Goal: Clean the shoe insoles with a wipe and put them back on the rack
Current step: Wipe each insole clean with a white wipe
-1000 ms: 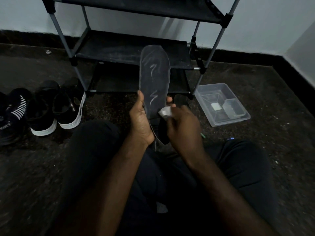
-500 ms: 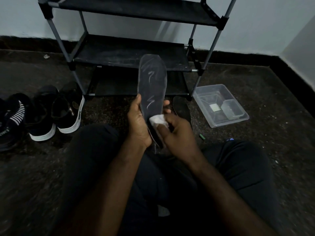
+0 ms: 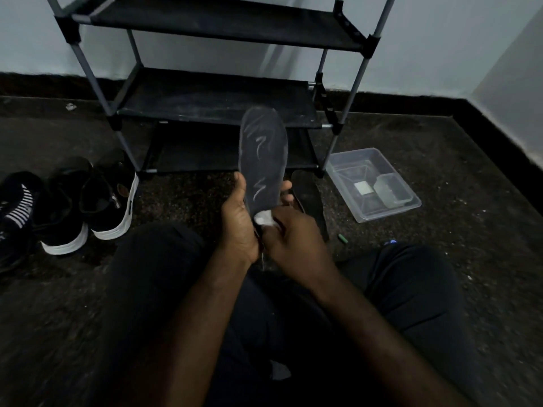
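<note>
Over on your left there's a row of shoes on the floor (image 3: 440,165): two black shoes (image 3: 105,201) with white soles right beside each other, then a striped shoe (image 3: 16,210) cut off by the frame edge. On your right sits a clear tub (image 3: 390,212) with a smaller clear box (image 3: 389,190) and a white square (image 3: 363,188) inside. Nearer you than the tub, a green bit (image 3: 342,238) and a blue bit (image 3: 390,242) lie apart. A pale scrap (image 3: 70,106) sits far left by the black skirting (image 3: 411,104), under a pale wall (image 3: 440,39).

Dark floor (image 3: 440,259) carries rack (image 3: 217,98), shoes (image 3: 108,207), clear tray (image 3: 390,213), spare insole (image 3: 308,198)
</note>
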